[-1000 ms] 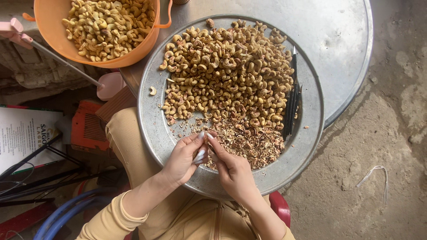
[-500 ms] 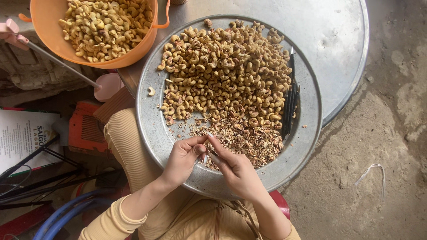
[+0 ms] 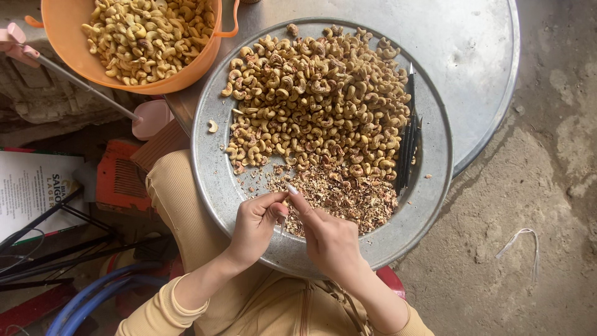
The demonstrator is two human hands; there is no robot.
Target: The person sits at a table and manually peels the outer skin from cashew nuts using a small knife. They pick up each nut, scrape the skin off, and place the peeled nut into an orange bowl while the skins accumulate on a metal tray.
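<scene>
Watching the head view here: both hands are pinched together over the near edge of the big metal tray (image 3: 211, 186), right above the pile of shell scraps (image 3: 339, 199). My left hand (image 3: 255, 227) has its fingers curled in, thumb and fingertips closed on a cashew (image 3: 284, 207). It's mostly hidden between the fingers, so I can't tell which way the nut's long axis runs. My right hand (image 3: 329, 239) comes in from the lower right, its index finger stretched up and to the left, its tip touching the left hand's fingertips just above the nut. Whether it holds a tool, I can't tell.

The tray sits on my lap, its far side over the round metal table (image 3: 472, 56). The heap of unpeeled cashews (image 3: 317, 106) fills the far half of the tray, and the scraps lie between the heap and my hands. A bundle of thin black picks (image 3: 407, 140) lies along the tray's right side, long axis running near to far, pointed tips facing away from me. The orange bowl (image 3: 74, 59) of peeled cashews sits at the upper left, well apart from the hands.
</scene>
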